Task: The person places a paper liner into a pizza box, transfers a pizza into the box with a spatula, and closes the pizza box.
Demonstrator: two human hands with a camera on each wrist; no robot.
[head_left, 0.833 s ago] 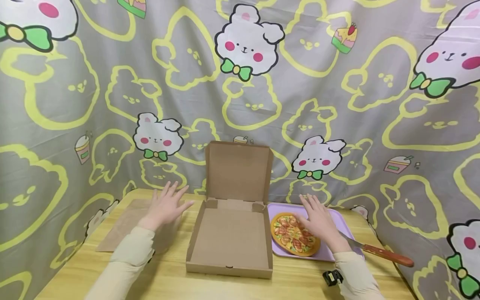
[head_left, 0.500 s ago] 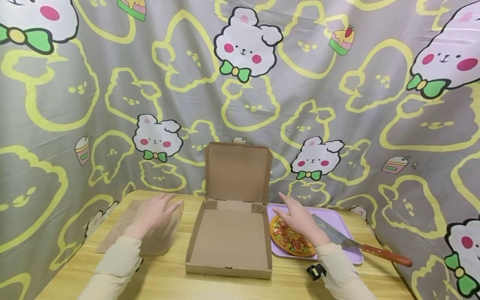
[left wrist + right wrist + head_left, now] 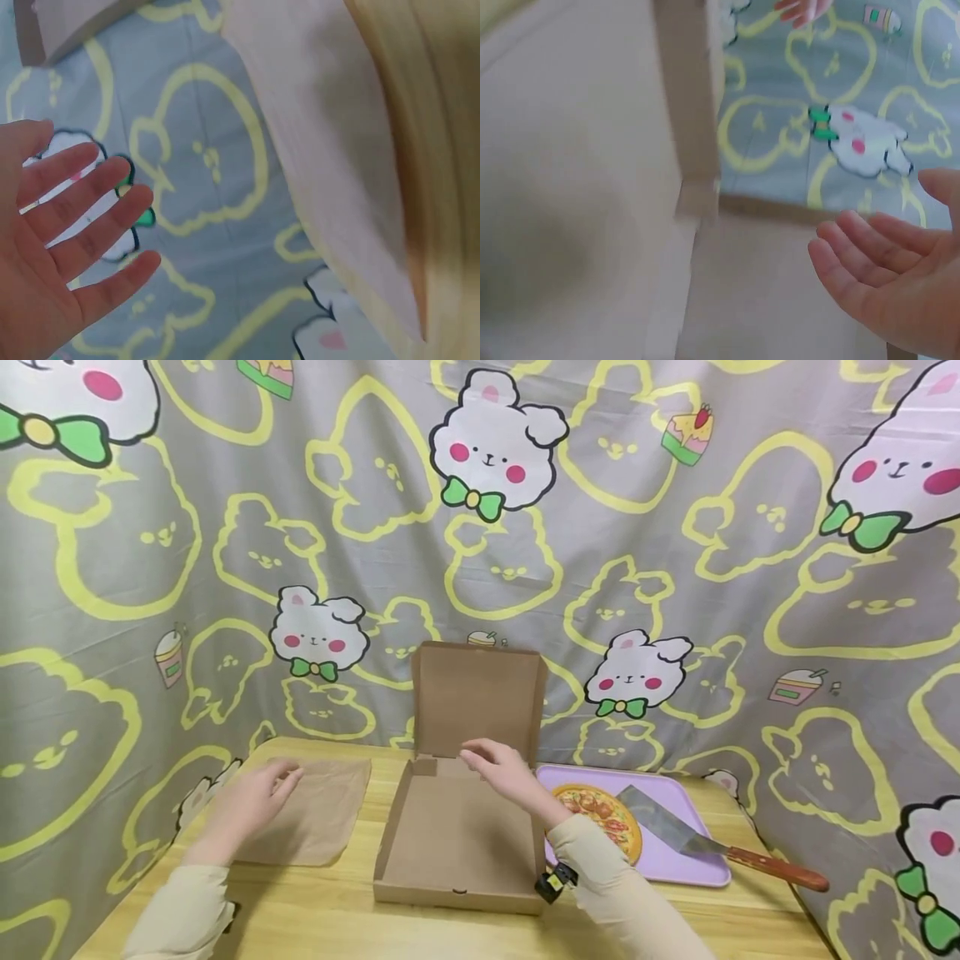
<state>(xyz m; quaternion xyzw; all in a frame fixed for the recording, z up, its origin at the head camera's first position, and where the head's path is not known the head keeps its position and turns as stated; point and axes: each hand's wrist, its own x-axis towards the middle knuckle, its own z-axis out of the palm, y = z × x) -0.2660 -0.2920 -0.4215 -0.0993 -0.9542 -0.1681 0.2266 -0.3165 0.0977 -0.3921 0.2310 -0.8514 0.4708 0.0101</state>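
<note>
Two hands and five objects over one tabletop (image 3: pixel 337 914). One open cardboard box (image 3: pixel 442 827) stands at the middle of the back edge, lid raised. One sheet of brown paper (image 3: pixel 315 822) lies toward the back left corner. One lilac tray (image 3: pixel 671 792), toward the back right corner, bears one pizza (image 3: pixel 600 810) on its left part and one spatula (image 3: pixel 663 825), whose wooden handle points toward the tabletop's right edge.

The left hand (image 3: pixel 258 789), above the paper and apart from it, holds nothing; its fingers (image 3: pixel 97 240) are spread, with gaps between them. The right hand (image 3: pixel 502 768), above the box and clear of its floor, likewise holds nothing; its fingers (image 3: pixel 847 277) lie together, gently bent, the thumb apart. The right forearm crosses above the pizza, partly hiding it.
</note>
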